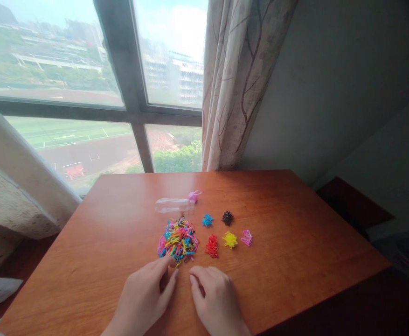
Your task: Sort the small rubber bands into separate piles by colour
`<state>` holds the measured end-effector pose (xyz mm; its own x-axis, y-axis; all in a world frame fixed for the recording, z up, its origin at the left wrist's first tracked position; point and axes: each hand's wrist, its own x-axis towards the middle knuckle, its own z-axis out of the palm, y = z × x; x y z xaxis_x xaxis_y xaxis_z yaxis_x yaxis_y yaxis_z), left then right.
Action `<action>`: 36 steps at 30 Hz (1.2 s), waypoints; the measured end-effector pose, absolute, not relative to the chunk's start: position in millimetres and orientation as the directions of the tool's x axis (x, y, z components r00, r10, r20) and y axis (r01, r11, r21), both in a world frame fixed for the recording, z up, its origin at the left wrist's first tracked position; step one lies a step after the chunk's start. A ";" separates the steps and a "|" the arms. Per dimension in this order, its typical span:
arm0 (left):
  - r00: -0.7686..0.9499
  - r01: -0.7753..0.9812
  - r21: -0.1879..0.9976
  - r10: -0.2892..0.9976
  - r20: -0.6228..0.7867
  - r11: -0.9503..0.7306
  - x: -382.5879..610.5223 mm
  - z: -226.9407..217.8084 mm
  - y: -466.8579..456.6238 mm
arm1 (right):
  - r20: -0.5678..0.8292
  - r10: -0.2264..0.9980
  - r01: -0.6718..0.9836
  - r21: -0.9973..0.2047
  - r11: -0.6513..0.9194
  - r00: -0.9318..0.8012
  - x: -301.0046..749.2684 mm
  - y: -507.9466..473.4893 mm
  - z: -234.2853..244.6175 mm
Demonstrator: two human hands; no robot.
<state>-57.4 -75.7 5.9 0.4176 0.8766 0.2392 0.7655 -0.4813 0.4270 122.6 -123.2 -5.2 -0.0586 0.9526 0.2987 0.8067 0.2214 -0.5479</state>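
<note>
A mixed heap of small coloured pins point(178, 238), shaped like safety pins, lies on the wooden table. My left hand point(146, 289) is at the heap's near edge, its index fingertip touching the pins and the thumb apart from it. A yellow pin point(178, 264) shows just beyond those fingertips. My right hand point(216, 294) rests to the right, with curled fingers and the thumb close to the index finger; anything inside is hidden. Beyond it are single-colour piles: red pins point(211, 246), yellow pins point(230, 240), pink pins point(246, 238), blue pins point(207, 220) and black pins point(227, 218).
A clear plastic bottle point(172, 205) lies on its side behind the heap, with a pink cap point(193, 196) at its right end. The table point(295, 261) ends at a window point(137, 112) and a patterned curtain point(232, 93). Another curtain point(25, 182) hangs at the left.
</note>
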 end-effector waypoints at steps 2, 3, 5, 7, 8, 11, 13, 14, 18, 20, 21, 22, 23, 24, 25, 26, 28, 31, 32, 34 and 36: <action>0.423 0.782 0.382 0.869 0.256 -0.493 -56.0 6.1 -76.8 | 0.290 0.955 0.812 -0.541 0.217 -0.062 122.5 -124.4 -5.9; 0.422 0.791 0.362 0.869 0.259 -0.493 -55.3 6.2 -77.5 | 0.289 0.955 0.811 -0.543 0.217 -0.063 122.8 -124.6 -5.9; 0.417 0.812 0.327 0.872 0.256 -0.484 -54.2 6.2 -79.1 | 0.286 0.956 0.806 -0.549 0.220 -0.066 123.4 -124.7 -5.6; 0.412 0.827 0.304 0.877 0.245 -0.474 -53.6 5.9 -80.4 | 0.284 0.956 0.803 -0.553 0.221 -0.067 123.7 -124.6 -5.1; 0.414 0.830 0.297 0.878 0.241 -0.473 -53.6 5.7 -80.9 | 0.284 0.957 0.802 -0.555 0.220 -0.066 123.7 -124.5 -4.9; 0.428 0.826 0.285 0.871 0.243 -0.486 -54.6 4.9 -81.0 | 0.283 0.957 0.796 -0.565 0.219 -0.062 123.6 -124.4 -4.6; 0.441 0.816 0.285 0.861 0.255 -0.502 -55.8 4.3 -80.1 | 0.278 0.958 0.791 -0.571 0.220 -0.066 123.6 -124.5 -5.0; 0.446 0.811 0.288 0.856 0.262 -0.510 -56.6 3.9 -79.5 | 0.274 0.959 0.789 -0.574 0.220 -0.069 123.7 -124.6 -5.3; 0.450 0.793 0.310 0.847 0.284 -0.525 -59.4 1.4 -77.5 | 0.260 0.963 0.781 -0.586 0.216 -0.072 123.7 -124.7 -6.7; 0.441 0.793 0.321 0.851 0.284 -0.518 -60.8 -0.3 -77.2 | 0.261 0.963 0.777 -0.591 0.214 -0.067 123.6 -124.5 -6.9; 0.434 0.793 0.328 0.854 0.286 -0.513 -61.6 -1.2 -77.1 | 0.262 0.963 0.776 -0.593 0.215 -0.066 123.6 -124.4 -6.7; 0.426 0.794 0.336 0.858 0.288 -0.507 -62.5 -1.8 -77.2 | 0.263 0.963 0.775 -0.594 0.215 -0.066 123.6 -124.3 -6.5; 0.418 0.792 0.348 0.861 0.288 -0.501 -63.4 -2.2 -77.2 | 0.263 0.962 0.776 -0.593 0.216 -0.066 123.5 -124.2 -6.2; 0.410 0.790 0.363 0.866 0.286 -0.494 -64.3 -2.2 -77.1 | 0.263 0.962 0.776 -0.591 0.217 -0.069 123.5 -124.2 -5.8; 0.403 0.784 0.384 0.871 0.281 -0.487 -65.1 -1.8 -77.0 | 0.264 0.962 0.778 -0.589 0.219 -0.071 123.5 -124.2 -5.6; 0.400 0.776 0.407 0.875 0.273 -0.482 -65.5 -0.8 -76.7 | 0.267 0.961 0.780 -0.585 0.222 -0.073 123.4 -124.3 -5.3; 0.403 0.754 0.453 0.880 0.253 -0.476 -64.8 2.8 -75.5 | 0.275 0.958 0.788 -0.573 0.227 -0.076 123.2 -124.3 -5.0; 0.424 0.735 0.473 0.874 0.236 -0.485 -57.2 12.8 -71.4 | 0.281 0.956 0.806 -0.545 0.231 -0.084 122.9 -124.3 -3.8; 0.435 0.733 0.465 0.868 0.240 -0.496 -52.2 17.4 -69.4 | 0.277 0.957 0.813 -0.536 0.230 -0.089 122.8 -124.3 -3.1; 0.471 0.724 0.439 0.846 0.250 -0.532 -38.2 28.2 -64.0 | 0.260 0.961 0.823 -0.523 0.223 -0.096 122.6 -124.1 -1.8; 0.520 0.708 0.417 0.820 0.238 -0.570 -19.6 39.9 -56.8 | 0.238 0.967 0.832 -0.515 0.206 -0.092 122.6 -123.8 -1.3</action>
<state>-19.6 -56.8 39.9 0.5202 0.8203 0.2377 0.7083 -0.5699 0.4165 122.6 -123.8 -1.3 -0.0917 0.9669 0.2380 0.8323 0.2056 -0.5148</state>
